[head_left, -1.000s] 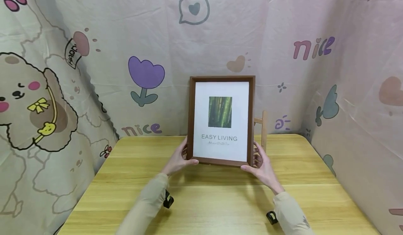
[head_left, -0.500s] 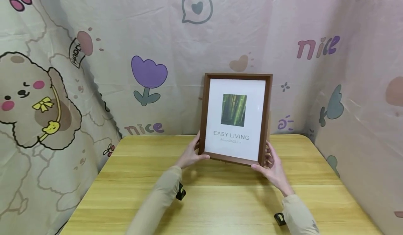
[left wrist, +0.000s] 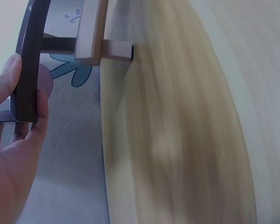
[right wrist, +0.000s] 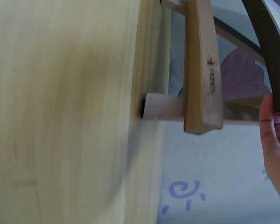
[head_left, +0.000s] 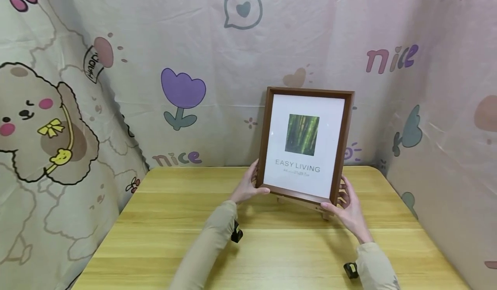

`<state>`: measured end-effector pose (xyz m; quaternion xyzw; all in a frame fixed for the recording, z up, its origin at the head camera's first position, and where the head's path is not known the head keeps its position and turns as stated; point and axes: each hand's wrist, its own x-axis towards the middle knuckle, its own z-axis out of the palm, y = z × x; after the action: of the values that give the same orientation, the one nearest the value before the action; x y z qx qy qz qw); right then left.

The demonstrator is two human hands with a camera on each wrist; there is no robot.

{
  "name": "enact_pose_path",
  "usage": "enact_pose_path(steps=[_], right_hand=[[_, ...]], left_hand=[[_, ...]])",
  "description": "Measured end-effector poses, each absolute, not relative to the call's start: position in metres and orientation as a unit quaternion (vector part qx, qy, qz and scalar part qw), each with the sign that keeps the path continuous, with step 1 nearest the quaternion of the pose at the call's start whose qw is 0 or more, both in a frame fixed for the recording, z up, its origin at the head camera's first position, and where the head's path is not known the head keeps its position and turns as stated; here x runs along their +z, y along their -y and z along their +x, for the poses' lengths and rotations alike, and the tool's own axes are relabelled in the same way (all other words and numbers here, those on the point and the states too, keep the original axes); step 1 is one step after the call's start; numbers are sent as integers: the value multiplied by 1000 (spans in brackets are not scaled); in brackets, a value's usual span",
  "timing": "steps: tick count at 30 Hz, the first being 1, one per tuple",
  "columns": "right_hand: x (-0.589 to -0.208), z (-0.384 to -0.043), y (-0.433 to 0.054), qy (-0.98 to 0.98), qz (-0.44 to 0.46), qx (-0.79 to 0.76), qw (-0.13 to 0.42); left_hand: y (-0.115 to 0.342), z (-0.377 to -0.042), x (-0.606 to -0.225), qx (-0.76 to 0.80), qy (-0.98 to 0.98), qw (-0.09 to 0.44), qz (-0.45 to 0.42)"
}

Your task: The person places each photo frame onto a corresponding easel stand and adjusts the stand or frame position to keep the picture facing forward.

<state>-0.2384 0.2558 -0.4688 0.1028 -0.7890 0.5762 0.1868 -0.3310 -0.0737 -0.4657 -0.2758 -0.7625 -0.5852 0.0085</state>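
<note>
Both hands hold a brown picture frame [head_left: 306, 182] by its lower corners; its white insert shows a green bamboo picture and the words EASY LIVING. It tilts a little, its right corner lower. My left hand [head_left: 246, 186] grips the lower left corner, thumb on the front and fingers behind. At the lower right corner, my right hand [head_left: 347, 208] grips the same way. Behind and below the frame stands a small wooden easel [right wrist: 203, 70], mostly hidden in the head view. In both wrist views a gap shows between the frame's lower edge and the easel's ledge [left wrist: 89, 37].
The easel stands on a light wooden table [head_left: 155, 229]. A patterned cloth [head_left: 217, 65] hangs behind the table and along both sides. Black wrist devices [head_left: 237, 232] sit at both sleeves.
Both hands have carried the picture frame to the right, in front of the easel. The easel's right post, seen earlier beside the frame, is now covered; its ledge shows below.
</note>
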Motion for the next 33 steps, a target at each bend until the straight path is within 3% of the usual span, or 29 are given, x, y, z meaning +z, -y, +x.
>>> enact_pose_path(steps=[19,33], right_hand=[[-484,-239,-277,805,77,559,186],[-489,-239,-279,807,72,555,191]], left_hand=[[39,-339,-478,-594,748,1,-296],[25,-346,-488,-571,760,25,-309]])
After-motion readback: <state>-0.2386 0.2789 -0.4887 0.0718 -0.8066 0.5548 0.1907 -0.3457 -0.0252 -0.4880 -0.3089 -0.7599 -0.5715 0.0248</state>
